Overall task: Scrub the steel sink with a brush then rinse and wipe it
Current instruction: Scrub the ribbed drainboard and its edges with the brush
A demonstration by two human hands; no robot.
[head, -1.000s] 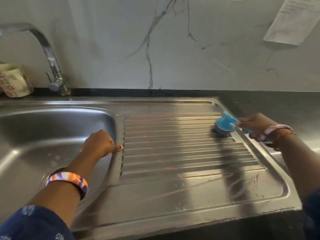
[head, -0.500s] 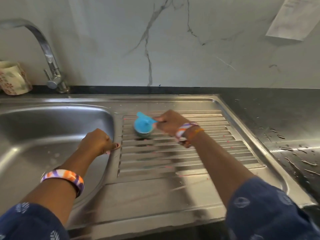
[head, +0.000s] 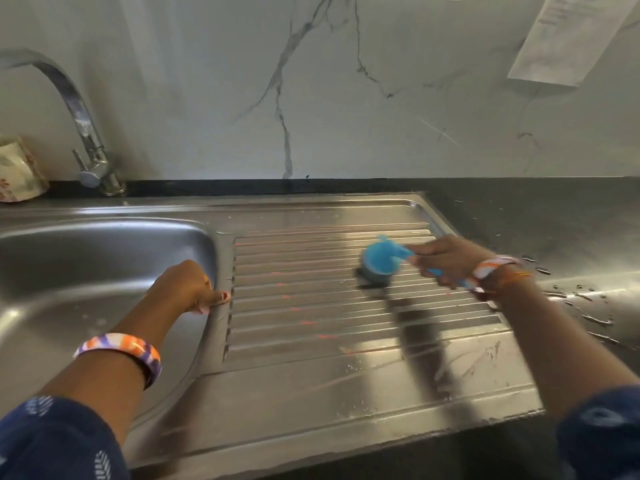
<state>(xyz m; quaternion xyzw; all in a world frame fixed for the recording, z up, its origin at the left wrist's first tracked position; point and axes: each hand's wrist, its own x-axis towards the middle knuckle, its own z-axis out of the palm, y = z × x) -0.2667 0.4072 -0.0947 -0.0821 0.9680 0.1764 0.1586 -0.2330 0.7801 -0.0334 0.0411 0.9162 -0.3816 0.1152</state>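
The steel sink (head: 311,403) has a basin (head: 86,268) on the left and a ribbed drainboard (head: 311,306) on the right. My right hand (head: 446,259) grips the handle of a blue round brush (head: 379,259), whose dark bristles press on the ribs at the drainboard's right side. My left hand (head: 187,287) holds the basin's right rim, fingers curled over the edge and thumb lying on the steel. The brush and right hand are blurred by motion.
A curved steel tap (head: 86,133) stands at the back left, with a patterned cup (head: 19,171) beside it. Dark wet countertop (head: 554,237) lies to the right with water drops. A paper sheet (head: 571,36) hangs on the marble wall.
My right hand swept the brush from the drainboard's right to its left side, then back to the right. My left hand stayed on the basin rim.
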